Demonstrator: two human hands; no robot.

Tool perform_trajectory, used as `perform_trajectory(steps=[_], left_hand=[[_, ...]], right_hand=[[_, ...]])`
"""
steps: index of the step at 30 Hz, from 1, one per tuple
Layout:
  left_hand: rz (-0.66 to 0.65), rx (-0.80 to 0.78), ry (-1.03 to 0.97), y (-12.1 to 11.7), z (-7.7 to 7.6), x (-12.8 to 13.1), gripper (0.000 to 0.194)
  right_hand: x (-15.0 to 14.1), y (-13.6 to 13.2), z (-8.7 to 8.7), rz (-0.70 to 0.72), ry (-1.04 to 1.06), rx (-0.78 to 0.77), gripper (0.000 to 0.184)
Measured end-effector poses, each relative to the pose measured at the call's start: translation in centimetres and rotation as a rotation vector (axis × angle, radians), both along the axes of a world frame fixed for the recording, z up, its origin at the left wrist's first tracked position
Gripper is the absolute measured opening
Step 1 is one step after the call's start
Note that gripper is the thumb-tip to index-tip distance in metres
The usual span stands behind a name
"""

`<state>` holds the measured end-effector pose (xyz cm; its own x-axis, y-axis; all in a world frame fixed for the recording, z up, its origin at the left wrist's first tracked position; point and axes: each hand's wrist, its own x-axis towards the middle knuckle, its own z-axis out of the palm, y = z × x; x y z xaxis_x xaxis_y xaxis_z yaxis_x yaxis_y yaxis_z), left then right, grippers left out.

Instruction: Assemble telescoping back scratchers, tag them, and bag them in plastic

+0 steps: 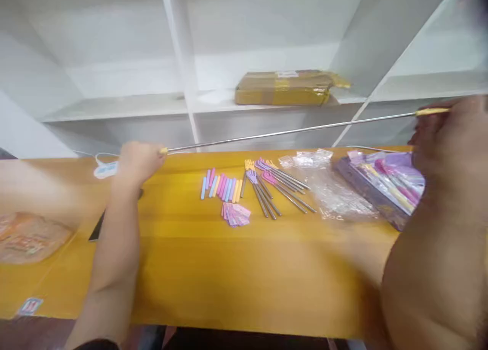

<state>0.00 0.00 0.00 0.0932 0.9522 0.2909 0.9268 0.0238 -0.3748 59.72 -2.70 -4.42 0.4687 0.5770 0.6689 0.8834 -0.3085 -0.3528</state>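
Observation:
Stretched out between both fists above the table is a telescopic back scratcher [267,134], its thin metal rod drawn long with yellow ends. My left hand [140,161] is closed round one yellow end, only a tip of it showing. On the other yellow end my right hand [453,136] is closed, blurred by motion. Below the rod lie several back scratchers [272,185] with purple, pink and yellow claw heads and metal rods. Beside them is a row of coloured handle sleeves [224,187] in blue, pink, purple and yellow. A small fan of printed cards [236,215] sits just in front.
Clear plastic bags [335,192] lie right of the rods, next to a box [381,187] of wrapped coloured pieces. A taped cardboard box [284,88] rests on the white shelf [129,106] behind. An orange-printed bag [30,238] and a white power strip [105,169] are at left.

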Motion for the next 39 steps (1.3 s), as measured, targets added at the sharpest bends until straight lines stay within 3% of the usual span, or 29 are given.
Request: perform_trajectory(steps=[5, 15, 19, 21, 26, 29, 31, 36, 39], left_hand=[[-0.056, 0.020, -0.068, -1.0, -1.2, 3.4, 0.029], [-0.162, 0.074, -0.178, -2.7, -3.3, 5.7, 0.029], [-0.207, -0.035, -0.211, -2.3, -5.5, 8.1, 0.028], [-0.192, -0.104, -0.233, -1.9, -6.6, 9.0, 0.026], [-0.228, -0.173, -0.266, -1.1, -9.1, 10.3, 0.030], [-0.280, -0.205, -0.275, -1.1, -10.2, 11.4, 0.044], [-0.285, -0.240, -0.291, -1.2, -10.5, 11.9, 0.044], [-0.322, -0.388, -0.410, -2.2, -11.4, 10.9, 0.026], [-0.380, -0.539, -0.752, -3.8, -13.6, 9.5, 0.023]], right_hand=[[-1.4, 0.0, 0.2, 0.010, -0.081, 0.015, 0.033], [-10.2, -0.1, 0.2, 0.170, -0.133, -0.202, 0.033], [-15.9, -0.2, -1.1, 0.351, -0.192, -0.353, 0.034], [-18.2, -0.2, -1.9, 0.368, -0.219, -0.374, 0.032], [-21.4, -0.7, -3.4, 0.413, -0.362, -0.339, 0.027], [-23.7, -1.0, -4.8, 0.506, -0.473, -0.431, 0.031], [-25.2, -1.0, -5.9, 0.535, -0.484, -0.488, 0.037], [-26.1, -0.8, -7.8, 0.607, -0.435, -0.604, 0.039], [-24.4, -1.4, -8.7, 0.625, -0.416, -0.684, 0.050]])
